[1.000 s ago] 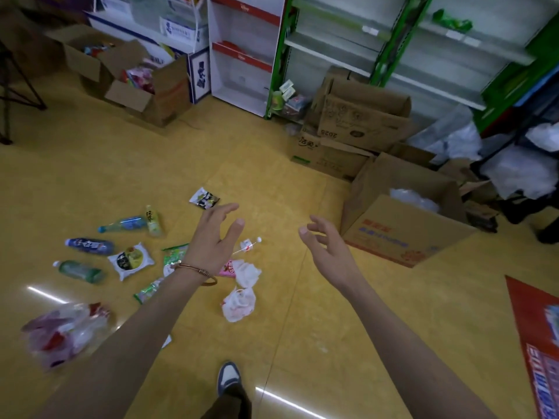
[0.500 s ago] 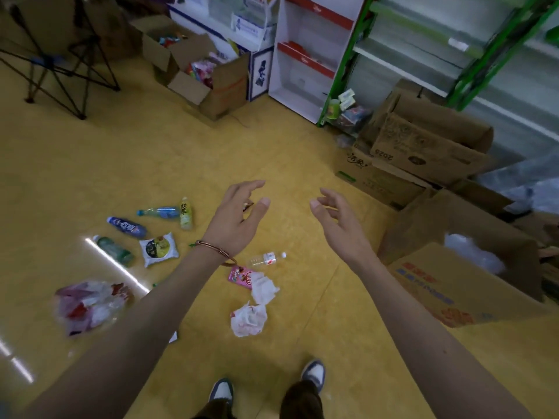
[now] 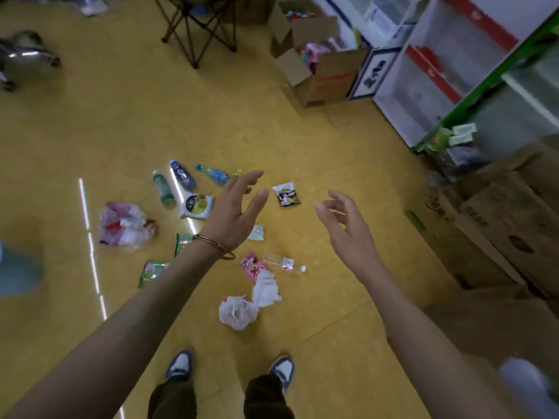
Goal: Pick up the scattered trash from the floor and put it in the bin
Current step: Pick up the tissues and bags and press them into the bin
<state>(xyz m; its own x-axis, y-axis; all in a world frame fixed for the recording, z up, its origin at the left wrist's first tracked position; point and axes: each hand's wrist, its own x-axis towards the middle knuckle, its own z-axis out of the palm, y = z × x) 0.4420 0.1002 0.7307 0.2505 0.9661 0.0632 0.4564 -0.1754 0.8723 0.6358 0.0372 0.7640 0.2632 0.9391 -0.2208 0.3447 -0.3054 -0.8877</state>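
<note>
Trash lies scattered on the yellow floor: three plastic bottles (image 3: 181,176) at the back left, a round-label snack pack (image 3: 196,206), a dark snack wrapper (image 3: 286,195), a pink wrapper (image 3: 252,266), a small clear bottle (image 3: 282,263), crumpled white tissues (image 3: 266,288), a white plastic bag (image 3: 237,311), green wrappers (image 3: 151,272) and a filled clear bag (image 3: 125,223). My left hand (image 3: 234,211) hovers above the pile, fingers spread, holding nothing. My right hand (image 3: 346,225) hangs beside it, fingers loosely curved, empty. A blurred blue-grey shape (image 3: 18,273) at the left edge may be the bin.
Cardboard boxes (image 3: 496,225) line the right side below green and white shelves (image 3: 447,71). An open box of goods (image 3: 323,68) stands at the back, a folding chair (image 3: 199,22) behind it. My two shoes (image 3: 180,365) stand just before the trash.
My view has swung left and down, so the trash now lies straight ahead and the big open box has left the frame. Both hands stay raised and empty.
</note>
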